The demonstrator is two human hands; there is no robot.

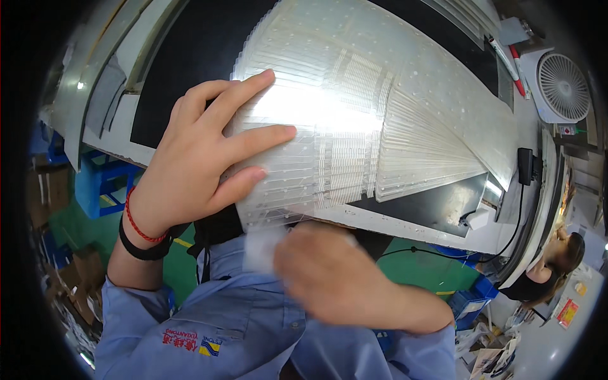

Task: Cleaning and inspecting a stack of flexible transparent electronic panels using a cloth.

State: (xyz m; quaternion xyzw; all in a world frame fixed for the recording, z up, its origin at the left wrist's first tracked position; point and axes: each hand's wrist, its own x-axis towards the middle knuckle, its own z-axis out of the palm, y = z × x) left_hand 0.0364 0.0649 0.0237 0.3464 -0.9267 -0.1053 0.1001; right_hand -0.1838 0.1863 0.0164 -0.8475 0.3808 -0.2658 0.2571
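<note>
A thick fan of clear plastic sheets [354,95], dotted with small marks and lined with pale strips, is spread across the workbench. Across the left edge of the fan lies my left hand [209,145], its fingers spread and pressing on the top sheets. At the bench's front edge, close to my body, my right hand [329,266] is smeared by motion. Its fingers close on a white piece [263,250], too blurred to tell whether it is cloth or paper. The sheets' near left corner is just above this white piece.
Under the sheets is a black mat [183,63]. Right of them are a small white fan [562,87], markers [510,63], a black plug adapter [525,166] and its cable. A blue stool [104,180] stands at left. Another person [551,266] is at far right.
</note>
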